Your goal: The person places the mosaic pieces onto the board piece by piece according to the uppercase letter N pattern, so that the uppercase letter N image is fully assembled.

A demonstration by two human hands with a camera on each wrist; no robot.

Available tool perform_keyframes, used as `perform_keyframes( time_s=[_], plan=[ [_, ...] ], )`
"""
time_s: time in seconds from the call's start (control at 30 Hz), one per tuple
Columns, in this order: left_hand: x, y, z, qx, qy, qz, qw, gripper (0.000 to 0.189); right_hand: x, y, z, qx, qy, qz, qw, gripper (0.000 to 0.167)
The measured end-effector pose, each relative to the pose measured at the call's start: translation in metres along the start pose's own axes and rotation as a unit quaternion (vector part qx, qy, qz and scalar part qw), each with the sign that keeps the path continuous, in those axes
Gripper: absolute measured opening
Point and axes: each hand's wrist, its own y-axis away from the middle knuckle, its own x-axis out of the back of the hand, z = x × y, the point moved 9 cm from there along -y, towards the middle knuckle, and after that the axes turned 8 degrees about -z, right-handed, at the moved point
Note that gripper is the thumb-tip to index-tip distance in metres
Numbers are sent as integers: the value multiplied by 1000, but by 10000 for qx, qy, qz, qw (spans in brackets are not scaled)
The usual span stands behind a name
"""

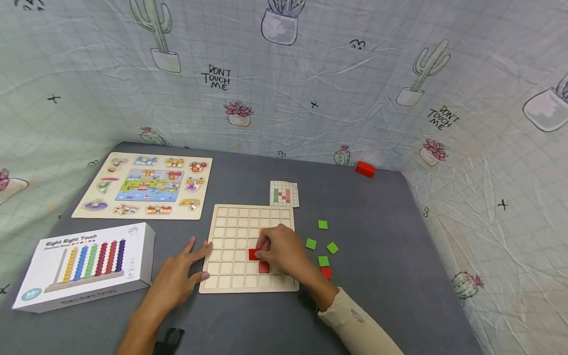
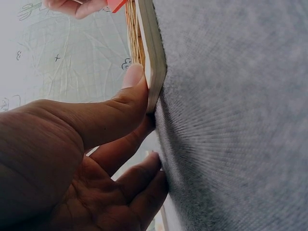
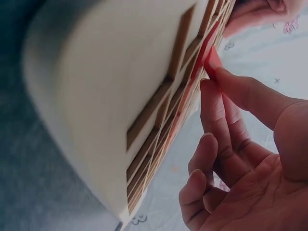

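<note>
A square wooden grid board [image 1: 215,289] lies flat on the grey table. Along its left edge rests my left hand [image 1: 174,276], fingers spread; the left wrist view has the thumb [image 2: 113,108] touching the board's rim. Over the grid, my right hand [image 1: 286,251] pinches a red square tile [image 1: 253,254] between thumb and fingertips. That tile [image 3: 211,58] looks tilted just above the slots in the right wrist view. Another red tile [image 1: 264,267] sits in the grid just below it. An orange-red piece [image 1: 262,230] shows partly behind the right hand, which hides other cells.
Several green tiles [image 1: 323,225] and a red tile [image 1: 326,273] lie right of the board. A small pattern card [image 1: 290,185] touches its far edge. Left stand a picture peg puzzle [image 1: 93,192] and a white box [image 1: 86,266]. A red block [image 1: 365,169] sits far right.
</note>
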Motion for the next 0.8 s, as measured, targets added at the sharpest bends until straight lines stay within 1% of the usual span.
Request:
perform_keyframes(
  time_s=[0.13, 0.3, 0.37, 0.6, 0.8],
  plan=[
    [0, 0, 0, 19, -17, -4, 10000, 71, -4, -3, -4, 55, 85, 1, 9999, 20],
    [0, -1, -1, 49, -67, -31, 10000, 72, -8, -6, -7, 89, 445, -34, 9990, 20],
    [0, -2, -2, 75, -65, -42, 9999, 72, -9, -6, -8, 83, 510, -61, 9986, 18],
    [1, -1, 0, 42, -59, -3, 10000, 72, -10, -6, -8, 29, 409, -100, 9991, 11],
    [1, 0, 2, 17, -48, 10, 10000, 71, -9, -4, -7, 91, 476, -131, 9987, 11]
  ],
)
